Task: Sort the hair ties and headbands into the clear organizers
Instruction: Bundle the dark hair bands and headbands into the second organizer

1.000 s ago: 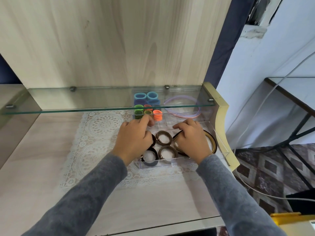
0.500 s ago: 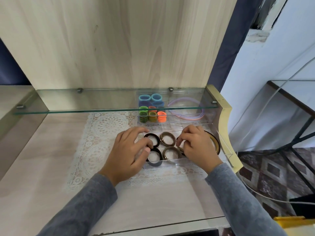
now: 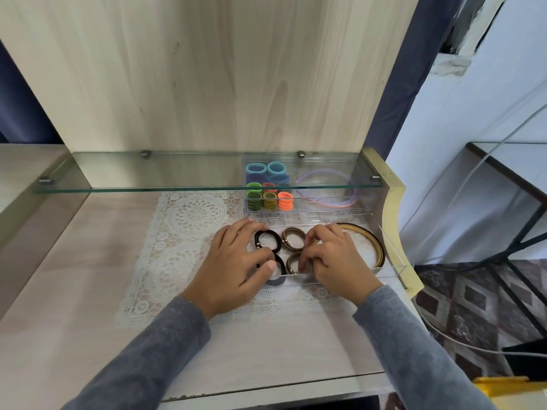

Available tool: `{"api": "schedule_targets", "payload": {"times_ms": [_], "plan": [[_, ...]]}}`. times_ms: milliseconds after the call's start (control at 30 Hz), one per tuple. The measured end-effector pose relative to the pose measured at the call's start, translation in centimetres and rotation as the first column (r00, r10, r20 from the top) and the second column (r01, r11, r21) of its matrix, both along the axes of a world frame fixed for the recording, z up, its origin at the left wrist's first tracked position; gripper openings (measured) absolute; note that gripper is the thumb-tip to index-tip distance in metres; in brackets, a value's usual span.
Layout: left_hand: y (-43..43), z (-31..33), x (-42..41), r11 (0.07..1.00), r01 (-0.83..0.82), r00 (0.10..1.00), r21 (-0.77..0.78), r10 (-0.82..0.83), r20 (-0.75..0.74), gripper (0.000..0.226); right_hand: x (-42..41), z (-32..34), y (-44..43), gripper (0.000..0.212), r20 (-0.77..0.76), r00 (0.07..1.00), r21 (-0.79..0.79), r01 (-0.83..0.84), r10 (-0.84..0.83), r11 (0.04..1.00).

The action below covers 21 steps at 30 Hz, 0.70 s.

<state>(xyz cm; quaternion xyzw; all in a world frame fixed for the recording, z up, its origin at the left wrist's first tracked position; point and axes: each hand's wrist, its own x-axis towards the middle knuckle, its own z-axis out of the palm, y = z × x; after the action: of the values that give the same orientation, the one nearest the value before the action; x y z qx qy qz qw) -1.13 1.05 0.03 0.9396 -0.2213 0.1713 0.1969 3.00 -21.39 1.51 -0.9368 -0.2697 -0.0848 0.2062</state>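
Brown hair tie (image 3: 291, 261) pinched in right hand (image 3: 337, 258); left hand (image 3: 233, 261) rests loosely on black ties (image 3: 273, 241) beneath: likely final tidying, seat them flat next.

The left hand (image 3: 233, 261) hid part of the lower black hair tie (image 3: 281, 263); the right hand (image 3: 334, 258) covered the left side of the brown headband (image 3: 379, 241), lower centre.

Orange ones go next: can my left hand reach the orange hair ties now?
Probably yes: the orange hair ties stand in the rear organizer beyond the left hand, nothing between; the glass shelf overhead may cramp it.
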Motion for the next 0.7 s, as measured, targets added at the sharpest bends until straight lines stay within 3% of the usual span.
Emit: {"api": "schedule_targets", "payload": {"times_ms": [233,400,533,700], "plan": [[-0.5,-0.3,-0.2,0.994,-0.007,0.999,-0.109,0.002,-0.041,0.030,0.1,-0.6,-0.2,0.041,0.071,0.997,0.048,0.018,-0.022,0.999],[-0.7,-0.7,-0.9,0.952,-0.100,0.990,-0.290,0.068,-0.120,0.055,-0.3,-1.1,-1.2,0.034,0.202,0.942,0.278,0.207,-0.268,0.938],[-0.9,-1.2,-1.4,0.969,-0.169,0.974,-0.179,0.136,-0.180,0.091,-1.5,-1.2,-2.5,0.033,0.256,0.797,0.391,0.433,-0.548,0.812],[-0.9,-1.6,-1.7,0.973,-0.223,0.938,-0.064,0.196,-0.286,0.110,-2.3,-2.2,-4.2,0.040,0.130,0.697,0.450,0.593,-0.706,0.668]]}}
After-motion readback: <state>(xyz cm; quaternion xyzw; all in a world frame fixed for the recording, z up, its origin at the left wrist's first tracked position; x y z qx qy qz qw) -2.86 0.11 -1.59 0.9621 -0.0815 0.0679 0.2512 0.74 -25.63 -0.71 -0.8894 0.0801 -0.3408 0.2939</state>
